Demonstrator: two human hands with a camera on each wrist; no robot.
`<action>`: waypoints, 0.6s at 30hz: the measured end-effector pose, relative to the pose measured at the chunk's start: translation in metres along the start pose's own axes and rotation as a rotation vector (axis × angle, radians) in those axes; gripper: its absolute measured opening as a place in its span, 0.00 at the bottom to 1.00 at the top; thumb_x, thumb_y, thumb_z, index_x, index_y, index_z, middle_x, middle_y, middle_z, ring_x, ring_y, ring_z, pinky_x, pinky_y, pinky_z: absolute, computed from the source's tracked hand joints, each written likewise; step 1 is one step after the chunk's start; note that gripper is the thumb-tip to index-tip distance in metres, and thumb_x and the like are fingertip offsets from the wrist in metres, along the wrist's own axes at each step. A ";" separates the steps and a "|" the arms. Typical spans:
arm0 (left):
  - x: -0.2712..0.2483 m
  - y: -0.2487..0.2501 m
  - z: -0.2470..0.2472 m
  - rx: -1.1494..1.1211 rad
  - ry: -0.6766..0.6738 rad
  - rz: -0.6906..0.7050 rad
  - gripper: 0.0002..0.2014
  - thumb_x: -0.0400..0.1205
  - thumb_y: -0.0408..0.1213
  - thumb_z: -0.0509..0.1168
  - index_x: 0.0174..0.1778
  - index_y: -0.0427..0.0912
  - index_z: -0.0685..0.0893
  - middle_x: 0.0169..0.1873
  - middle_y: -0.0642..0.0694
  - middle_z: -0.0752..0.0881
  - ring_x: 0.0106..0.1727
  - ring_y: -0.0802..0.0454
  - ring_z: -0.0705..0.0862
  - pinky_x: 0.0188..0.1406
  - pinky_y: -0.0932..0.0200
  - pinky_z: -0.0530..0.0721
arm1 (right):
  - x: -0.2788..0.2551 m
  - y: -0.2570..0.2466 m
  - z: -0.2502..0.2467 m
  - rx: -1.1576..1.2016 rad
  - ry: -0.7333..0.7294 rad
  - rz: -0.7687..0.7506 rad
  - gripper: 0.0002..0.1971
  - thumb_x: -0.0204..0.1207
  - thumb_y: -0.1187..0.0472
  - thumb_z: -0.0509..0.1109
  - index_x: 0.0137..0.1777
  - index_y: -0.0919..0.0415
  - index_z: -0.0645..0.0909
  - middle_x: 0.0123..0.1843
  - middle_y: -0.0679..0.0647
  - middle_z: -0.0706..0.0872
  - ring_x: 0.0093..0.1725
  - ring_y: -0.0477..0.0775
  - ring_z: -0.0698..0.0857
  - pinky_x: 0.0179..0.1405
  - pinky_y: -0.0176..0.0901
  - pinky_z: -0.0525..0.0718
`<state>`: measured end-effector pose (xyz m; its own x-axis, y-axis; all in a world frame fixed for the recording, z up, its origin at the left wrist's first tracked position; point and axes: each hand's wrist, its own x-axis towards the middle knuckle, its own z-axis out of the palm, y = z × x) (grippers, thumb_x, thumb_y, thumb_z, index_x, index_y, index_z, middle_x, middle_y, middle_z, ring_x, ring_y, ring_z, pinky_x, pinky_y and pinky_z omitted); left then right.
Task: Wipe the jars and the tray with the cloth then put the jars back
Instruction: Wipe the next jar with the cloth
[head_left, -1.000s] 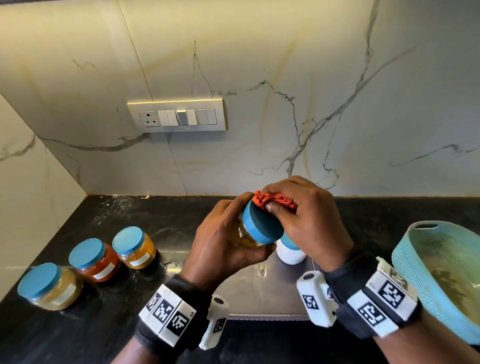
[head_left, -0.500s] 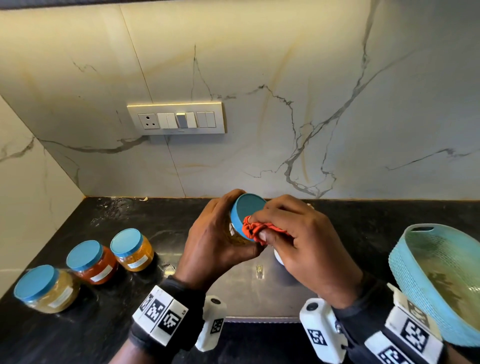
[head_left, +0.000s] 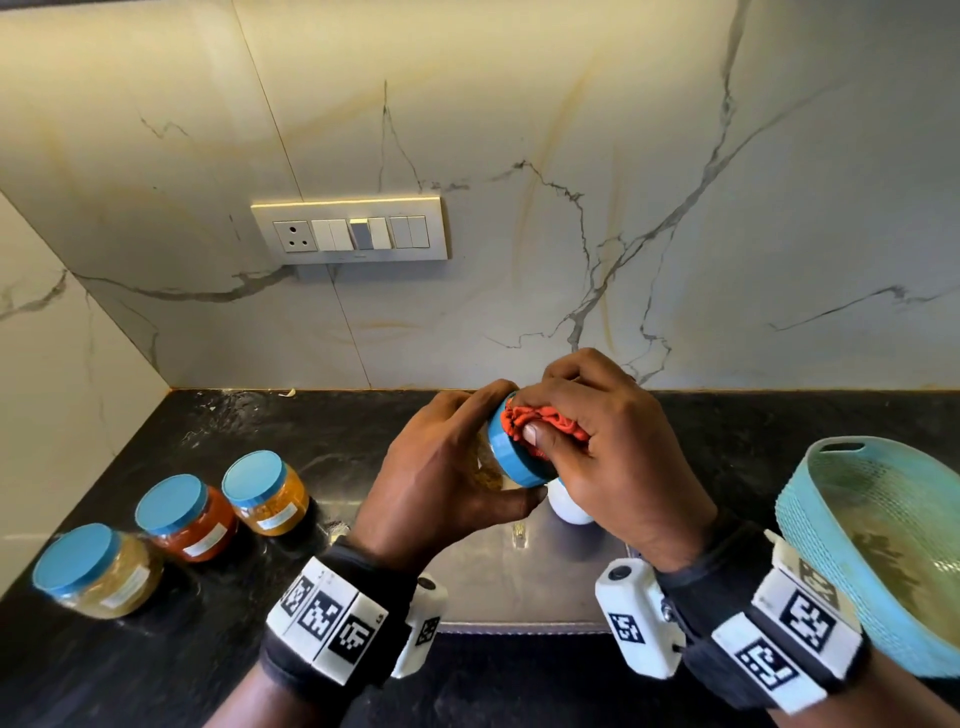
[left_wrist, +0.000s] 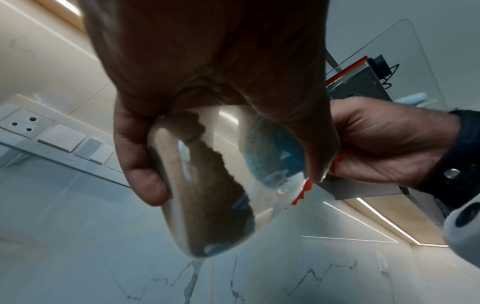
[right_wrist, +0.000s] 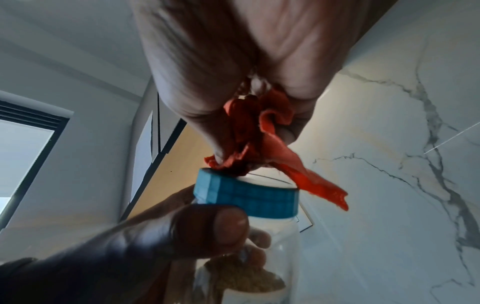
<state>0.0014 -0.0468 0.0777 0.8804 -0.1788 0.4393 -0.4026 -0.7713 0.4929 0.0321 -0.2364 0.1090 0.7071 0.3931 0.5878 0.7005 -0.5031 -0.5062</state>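
Note:
My left hand (head_left: 457, 467) grips a clear jar (left_wrist: 207, 185) with a blue lid (head_left: 511, 457), tilted so the lid faces me, above the steel tray (head_left: 519, 582). My right hand (head_left: 597, 447) holds a bunched orange cloth (head_left: 540, 421) and presses it on the lid's top (right_wrist: 246, 197). The jar holds brown grains (right_wrist: 246, 281). A white jar (head_left: 569, 506) stands on the tray, mostly hidden behind my right hand. Three blue-lidded jars lie on the black counter at left: yellow (head_left: 98, 571), red (head_left: 187, 514) and orange (head_left: 265, 491).
A teal woven basket (head_left: 810, 540) stands at the right edge, close to my right wrist. A marble wall with a switch plate (head_left: 348, 234) rises behind the counter, and a side wall closes in the left.
The cloth has moved over the lid: from its far rim, down to its lower right side, now onto its face. The jar has tilted more toward me.

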 end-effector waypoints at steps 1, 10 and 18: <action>0.000 -0.001 -0.001 0.012 -0.010 -0.002 0.41 0.68 0.62 0.82 0.76 0.55 0.79 0.62 0.56 0.87 0.62 0.54 0.85 0.58 0.49 0.88 | -0.002 0.000 -0.001 -0.003 -0.019 -0.011 0.11 0.75 0.60 0.72 0.56 0.56 0.88 0.54 0.48 0.81 0.51 0.48 0.83 0.53 0.38 0.83; -0.002 -0.007 0.001 -0.018 0.006 -0.046 0.39 0.68 0.63 0.80 0.74 0.54 0.80 0.61 0.60 0.87 0.62 0.58 0.84 0.58 0.55 0.85 | -0.016 0.001 -0.011 -0.075 -0.191 -0.142 0.09 0.78 0.65 0.72 0.55 0.54 0.87 0.55 0.50 0.77 0.52 0.53 0.80 0.51 0.45 0.82; -0.005 -0.014 0.000 -0.121 0.050 -0.093 0.41 0.66 0.66 0.79 0.75 0.55 0.79 0.62 0.58 0.86 0.63 0.59 0.84 0.61 0.58 0.85 | -0.013 0.015 -0.022 -0.277 -0.272 -0.230 0.12 0.75 0.71 0.73 0.53 0.55 0.88 0.54 0.55 0.79 0.48 0.56 0.80 0.46 0.45 0.83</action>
<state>0.0023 -0.0349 0.0684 0.9031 -0.0771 0.4225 -0.3495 -0.7036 0.6187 0.0313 -0.2664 0.1074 0.5613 0.6883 0.4595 0.8166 -0.5511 -0.1719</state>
